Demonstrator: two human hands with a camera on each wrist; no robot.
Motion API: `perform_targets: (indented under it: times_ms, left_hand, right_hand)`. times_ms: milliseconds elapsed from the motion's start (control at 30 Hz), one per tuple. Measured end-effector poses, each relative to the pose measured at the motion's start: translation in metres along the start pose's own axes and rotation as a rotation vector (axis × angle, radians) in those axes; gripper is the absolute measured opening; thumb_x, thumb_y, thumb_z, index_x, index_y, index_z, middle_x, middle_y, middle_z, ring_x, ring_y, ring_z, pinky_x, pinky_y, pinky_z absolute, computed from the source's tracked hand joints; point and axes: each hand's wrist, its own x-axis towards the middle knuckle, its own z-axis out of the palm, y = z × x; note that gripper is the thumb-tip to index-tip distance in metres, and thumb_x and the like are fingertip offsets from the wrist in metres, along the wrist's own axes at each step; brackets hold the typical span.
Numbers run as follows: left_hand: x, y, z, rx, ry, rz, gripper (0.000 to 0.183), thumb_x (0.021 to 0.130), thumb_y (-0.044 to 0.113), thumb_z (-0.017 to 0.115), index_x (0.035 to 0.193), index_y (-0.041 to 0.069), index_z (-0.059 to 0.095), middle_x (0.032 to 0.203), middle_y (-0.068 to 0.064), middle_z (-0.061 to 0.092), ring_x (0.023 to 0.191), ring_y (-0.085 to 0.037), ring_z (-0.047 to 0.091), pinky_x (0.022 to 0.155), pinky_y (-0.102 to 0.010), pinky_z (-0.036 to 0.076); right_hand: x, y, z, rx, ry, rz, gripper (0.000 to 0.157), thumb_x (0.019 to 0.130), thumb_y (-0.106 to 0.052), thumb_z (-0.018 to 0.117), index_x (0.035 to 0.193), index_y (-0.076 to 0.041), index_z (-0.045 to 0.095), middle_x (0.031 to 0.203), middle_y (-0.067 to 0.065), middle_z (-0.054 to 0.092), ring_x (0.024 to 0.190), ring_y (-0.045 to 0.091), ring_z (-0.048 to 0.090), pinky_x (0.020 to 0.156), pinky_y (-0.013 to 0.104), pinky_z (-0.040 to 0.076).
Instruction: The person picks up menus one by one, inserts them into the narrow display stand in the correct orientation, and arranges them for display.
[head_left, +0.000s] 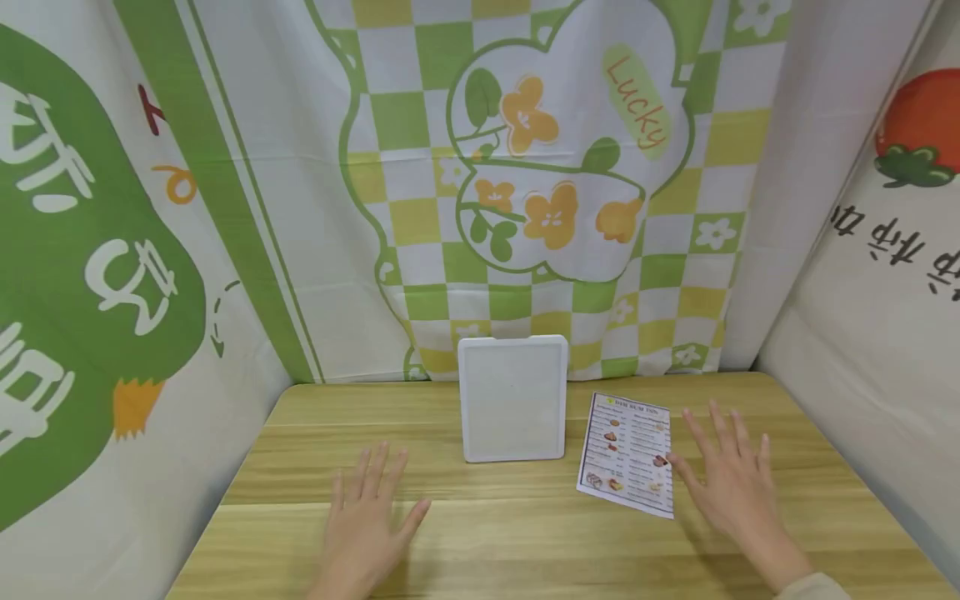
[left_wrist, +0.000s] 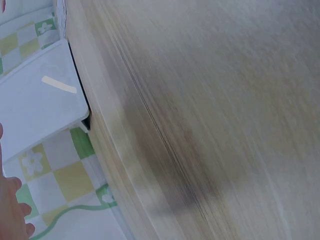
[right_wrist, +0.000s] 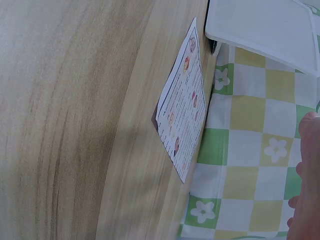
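A white framed board (head_left: 513, 400) stands upright at the back of the wooden table, its plain face toward me. To its right lies a printed menu sheet (head_left: 628, 454) with small food pictures. My left hand (head_left: 367, 521), fingers spread and holding nothing, is over the table at the front left of the board. My right hand (head_left: 731, 483) is also spread and empty, just right of the menu, its thumb tip at the sheet's right edge in the head view. In the right wrist view the menu (right_wrist: 182, 107) lies with one edge slightly raised, and the fingers (right_wrist: 306, 175) show at the right.
The light wooden table (head_left: 480, 533) ends at a back edge against a green and yellow checkered cloth (head_left: 420, 217). Printed cloth walls hang at the left (head_left: 75, 250) and right (head_left: 885, 317) sides.
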Motion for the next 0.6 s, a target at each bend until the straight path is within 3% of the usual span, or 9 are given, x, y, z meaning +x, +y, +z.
perform_targets:
  times_ms: [600]
  left_hand:
    - [0.013,0.030,0.015,0.015,-0.009,0.110,0.074,0.095,0.060,0.053,0.154,0.019,0.036,0.162,-0.008,0.024,0.149,-0.033,0.017,0.115,-0.062,0.014]
  right_hand:
    - [-0.007,0.012,0.000,0.028,-0.007,0.007,0.070,0.102,-0.042,0.050,0.159,-0.020,0.016,0.164,0.014,-0.002,0.148,0.040,-0.006,0.110,0.055,-0.019]
